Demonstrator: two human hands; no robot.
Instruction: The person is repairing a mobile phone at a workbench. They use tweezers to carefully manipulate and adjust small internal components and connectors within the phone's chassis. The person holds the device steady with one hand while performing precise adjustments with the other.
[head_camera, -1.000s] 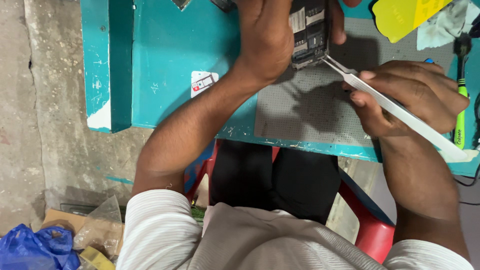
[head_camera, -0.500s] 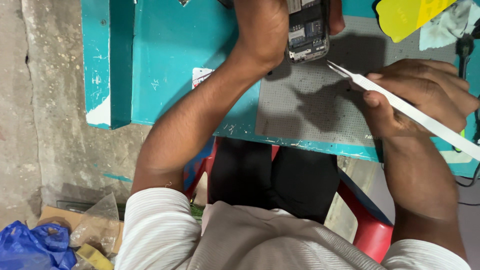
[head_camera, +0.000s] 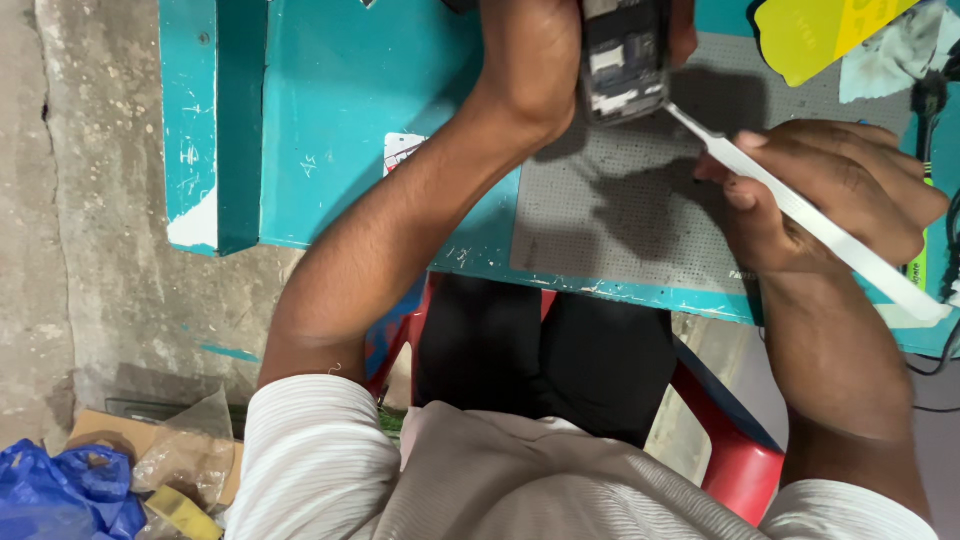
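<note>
Over a teal workbench's grey perforated mat (head_camera: 620, 235), the left hand (head_camera: 535, 60) grips an opened dark phone (head_camera: 625, 55) while the right hand (head_camera: 830, 195) pinches a white flat pry tool (head_camera: 800, 215), best kept shallow at the phone's lower corner.

A small repair workshop: a chipped teal workbench (head_camera: 340, 110) carries a grey perforated work mat (head_camera: 620, 230), with a green-handled tool (head_camera: 918, 265) and black cables (head_camera: 935, 90) at its edge. Below lie a bare, stained concrete floor (head_camera: 90, 260), a red plastic chair (head_camera: 735, 465), and scraps of cardboard (head_camera: 90, 430) and plastic bags (head_camera: 70, 495).
</note>
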